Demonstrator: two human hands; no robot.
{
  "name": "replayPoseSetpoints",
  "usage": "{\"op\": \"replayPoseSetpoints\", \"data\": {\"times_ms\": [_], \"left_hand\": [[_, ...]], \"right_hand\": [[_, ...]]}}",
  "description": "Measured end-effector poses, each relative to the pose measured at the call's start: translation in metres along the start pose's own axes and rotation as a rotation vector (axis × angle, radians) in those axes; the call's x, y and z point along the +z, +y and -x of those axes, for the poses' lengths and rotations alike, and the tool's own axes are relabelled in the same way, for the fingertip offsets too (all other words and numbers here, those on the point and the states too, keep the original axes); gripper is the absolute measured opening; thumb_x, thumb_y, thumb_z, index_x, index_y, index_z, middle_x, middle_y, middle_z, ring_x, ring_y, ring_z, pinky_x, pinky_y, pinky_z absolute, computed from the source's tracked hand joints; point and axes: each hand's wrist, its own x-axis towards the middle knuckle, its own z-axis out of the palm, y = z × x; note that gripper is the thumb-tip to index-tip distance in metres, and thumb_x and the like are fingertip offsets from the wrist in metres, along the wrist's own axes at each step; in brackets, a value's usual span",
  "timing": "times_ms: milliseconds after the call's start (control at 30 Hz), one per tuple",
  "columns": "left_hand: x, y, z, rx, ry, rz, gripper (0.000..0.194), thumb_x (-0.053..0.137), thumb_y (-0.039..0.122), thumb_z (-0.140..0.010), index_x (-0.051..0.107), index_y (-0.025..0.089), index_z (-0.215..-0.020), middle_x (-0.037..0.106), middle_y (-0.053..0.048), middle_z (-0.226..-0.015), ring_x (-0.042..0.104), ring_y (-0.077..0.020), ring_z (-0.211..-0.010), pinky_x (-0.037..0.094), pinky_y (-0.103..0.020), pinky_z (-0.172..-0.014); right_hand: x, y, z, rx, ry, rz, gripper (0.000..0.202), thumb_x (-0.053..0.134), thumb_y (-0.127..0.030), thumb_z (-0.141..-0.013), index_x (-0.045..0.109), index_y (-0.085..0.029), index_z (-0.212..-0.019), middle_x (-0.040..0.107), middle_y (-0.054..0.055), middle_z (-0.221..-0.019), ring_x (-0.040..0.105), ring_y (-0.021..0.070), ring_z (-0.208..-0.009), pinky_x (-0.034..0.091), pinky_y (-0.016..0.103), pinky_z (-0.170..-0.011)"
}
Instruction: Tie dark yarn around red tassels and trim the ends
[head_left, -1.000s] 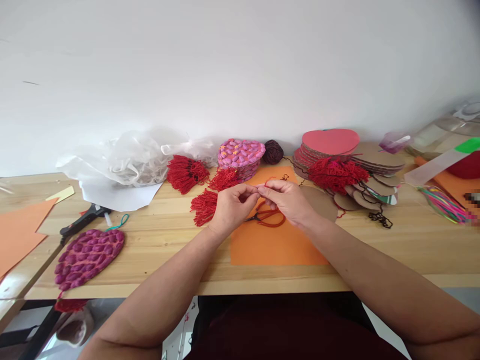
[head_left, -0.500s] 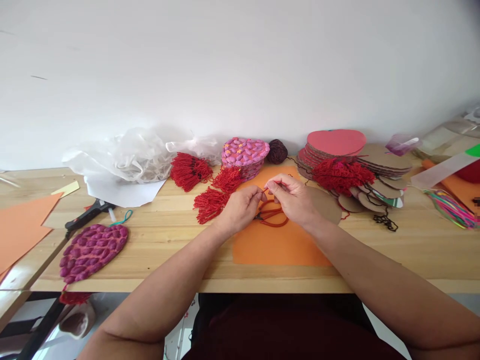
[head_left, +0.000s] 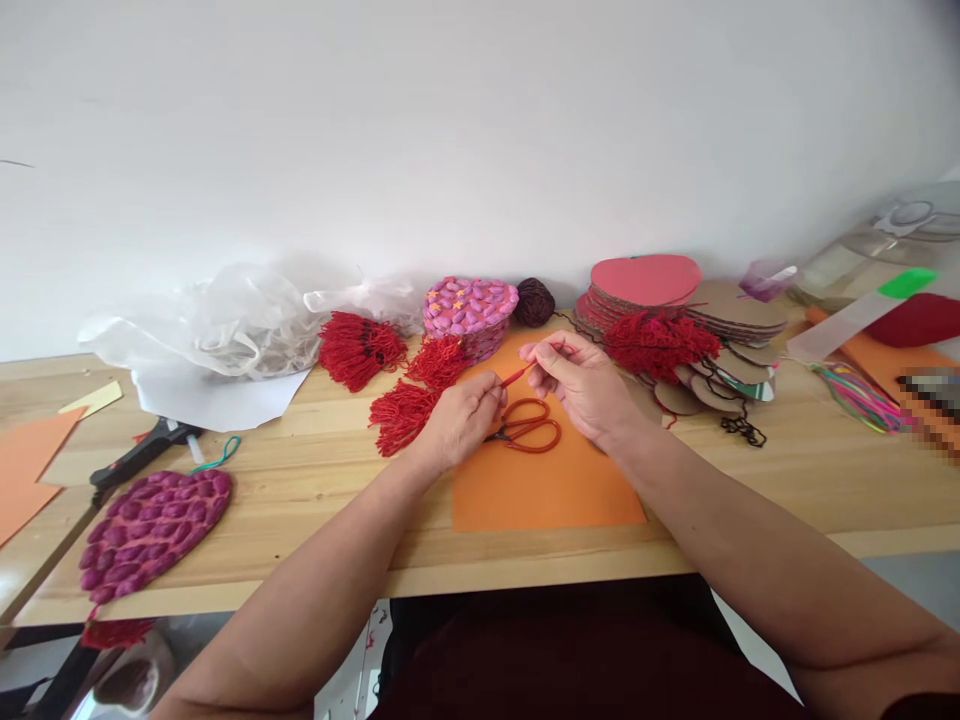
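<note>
My left hand (head_left: 465, 418) is closed round a short length of red yarn (head_left: 515, 377), which sticks out past the thumb. The fingers of my right hand (head_left: 583, 382) are pinched together at the yarn's far end, palm turned partly up. Below both hands lie scissors (head_left: 534, 437) with orange-red loop handles, their blades hidden by my left hand. They rest on a sheet of orange paper (head_left: 547, 503). Red yarn tassels (head_left: 401, 415) lie left of my left hand, and a larger bundle of tassels (head_left: 360, 350) sits behind them.
Along the wall stand white plastic bags (head_left: 247, 310), a stack of pink-purple hearts (head_left: 471, 308), a dark yarn ball (head_left: 535, 302) and cardboard hearts (head_left: 645, 280) with a red yarn heap (head_left: 664, 348). At left lie a glue gun (head_left: 146, 450) and a purple heart (head_left: 157, 535).
My right hand has drawn slightly away from my left, and more red yarn shows between them. The view has turned a little to the right.
</note>
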Motion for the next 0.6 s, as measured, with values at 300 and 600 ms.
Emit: {"op": "replayPoseSetpoints", "data": {"times_ms": [300,600], "left_hand": [[-0.0019,-0.0015,0.0,-0.024,-0.008,-0.034,0.026,0.037,0.03,-0.098,0.056,0.02,-0.082,0.064,0.0,-0.08,0.058,-0.0148,-0.075,0.044,-0.028,-0.074],[-0.0045,-0.0039,-0.0037,-0.048,0.34,0.294,0.03,0.05,0.02,-0.087,0.062,0.017,-0.115,0.068,-0.01,-0.113,0.066,-0.0199,-0.101,0.054,-0.028,-0.073]], "right_hand": [[-0.0003,-0.0045,0.0036,0.188,-0.166,-0.237,0.033,0.087,-0.041,-0.072,0.061,-0.02,-0.079,0.077,0.002,-0.096,0.076,0.0185,-0.09,0.06,0.026,-0.071],[0.0016,-0.006,0.006,0.282,-0.205,-0.242,0.029,0.087,-0.039,-0.072,0.066,-0.019,-0.074,0.075,0.005,-0.111,0.07,0.0234,-0.112,0.056,0.039,-0.095]]}}
